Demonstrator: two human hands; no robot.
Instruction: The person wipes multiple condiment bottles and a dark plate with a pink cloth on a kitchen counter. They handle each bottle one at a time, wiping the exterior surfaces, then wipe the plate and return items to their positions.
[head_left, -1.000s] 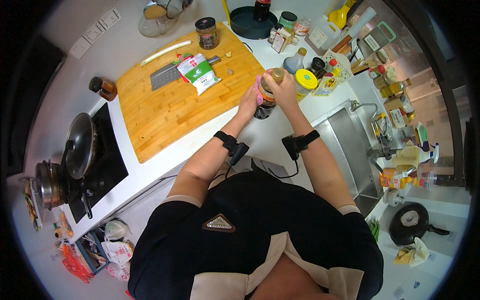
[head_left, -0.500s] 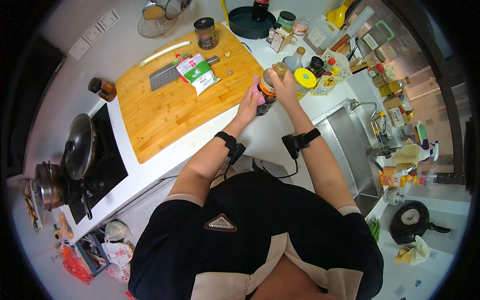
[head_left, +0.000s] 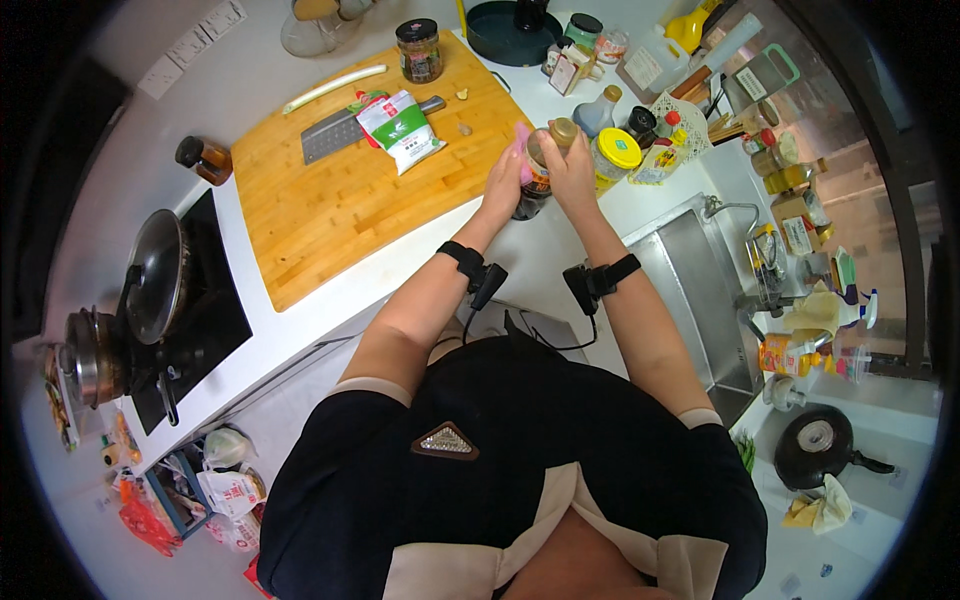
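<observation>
A dark bottle (head_left: 531, 206) with an orange-and-black label and a gold cap (head_left: 564, 130) is held between my two hands, over the counter by the cutting board's right corner. My left hand (head_left: 502, 188) is closed round its left side, with a pink cloth (head_left: 525, 174) between palm and bottle. My right hand (head_left: 572, 178) wraps the upper part near the cap; its fingers partly hide the bottle. Just right of it stands a jar with a yellow lid (head_left: 619, 149). On the wooden cutting board (head_left: 340, 225) lie a cleaver (head_left: 323, 141) and a white-and-green packet (head_left: 408, 133).
The board also bears a white leek stalk (head_left: 335, 87), a black-lidded jar (head_left: 420, 58) and garlic cloves (head_left: 464, 129). Bottles and jars crowd the back right. A steel sink (head_left: 690, 280) lies right; a black cooktop (head_left: 205, 285) with a lidded pan (head_left: 158, 275) lies left.
My left hand has shifted slightly up and right around the bottle, and the pink cloth with it. My right hand stays at the bottle's upper part. The whole view has tilted a little.
</observation>
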